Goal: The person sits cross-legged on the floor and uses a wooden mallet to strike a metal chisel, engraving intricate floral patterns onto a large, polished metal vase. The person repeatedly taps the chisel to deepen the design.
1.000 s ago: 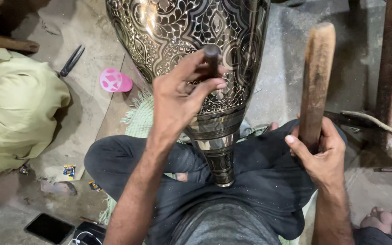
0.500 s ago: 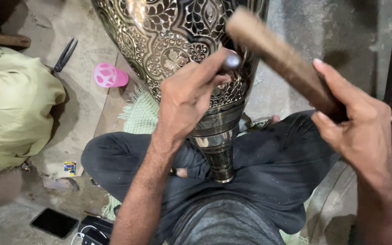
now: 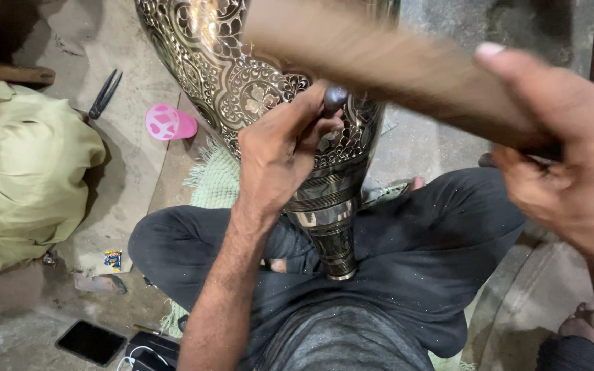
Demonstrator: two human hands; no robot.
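Resting neck-down in the lap, between the crossed legs in dark trousers (image 3: 441, 240): a large engraved brass vase with floral scrollwork (image 3: 242, 75). Showing finished pattern over most of the visible belly; how much is left, impossible to tell. Pressing a small dark metal punch (image 3: 333, 99) against the vase wall, left hand (image 3: 280, 154) with fingers pinching it tight. Swinging blurred above, a long brown wooden mallet (image 3: 379, 65), right hand (image 3: 572, 172) with fingers wrapped around its handle. Lying on the concrete floor (image 3: 132, 178): pink plastic cup (image 3: 170, 124), black pliers (image 3: 104, 95), yellow-green cloth bundle (image 3: 25, 178), dark phone (image 3: 91, 342).
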